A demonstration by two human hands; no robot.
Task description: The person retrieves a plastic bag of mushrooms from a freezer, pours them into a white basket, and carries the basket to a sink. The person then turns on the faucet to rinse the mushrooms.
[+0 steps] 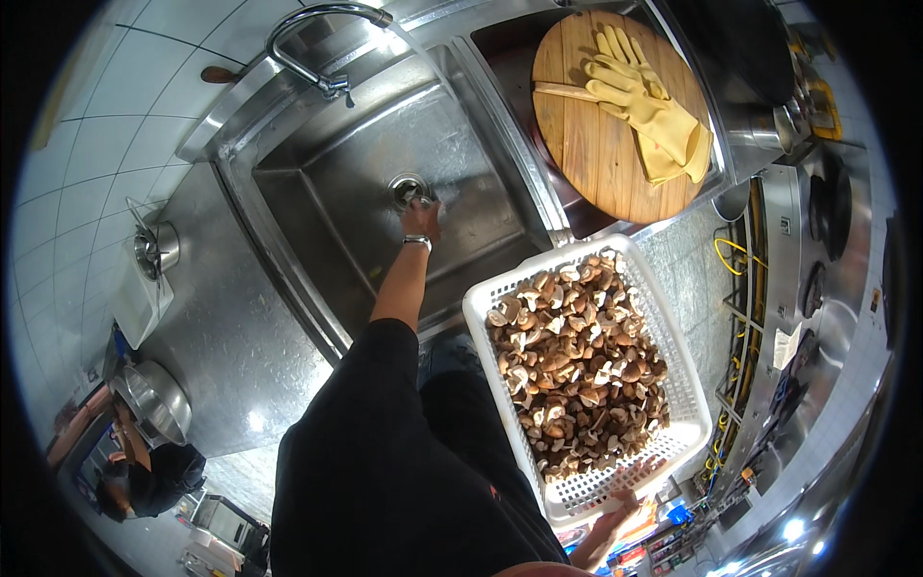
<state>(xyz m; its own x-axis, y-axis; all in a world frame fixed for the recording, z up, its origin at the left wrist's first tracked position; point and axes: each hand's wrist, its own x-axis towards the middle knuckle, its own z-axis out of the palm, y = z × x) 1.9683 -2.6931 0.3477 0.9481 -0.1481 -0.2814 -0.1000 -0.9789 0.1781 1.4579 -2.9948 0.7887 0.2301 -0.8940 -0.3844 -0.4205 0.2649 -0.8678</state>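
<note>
My left hand (421, 218), with a band on its wrist, reaches down into a stainless steel sink (339, 209). Its fingertips are at the round drain (406, 186) and partly cover it; whether they grip anything there is hard to see. My right hand (619, 513) grips the near end of a white perforated plastic basket (689, 382). Cut brown mushrooms (584, 360), apparently shiitake, fill most of the basket, which is beside my body at the sink's right front corner. Water (425, 58) streams from the curved chrome faucet (324, 10) into the sink.
Yellow rubber gloves (649, 108) lie on a round wooden board (570, 144) over the adjoining basin. Left of the sink, a steel counter (238, 317) bears metal bowls (155, 404). Another person (144, 479) works at lower left. A stove line (800, 288) runs along the right.
</note>
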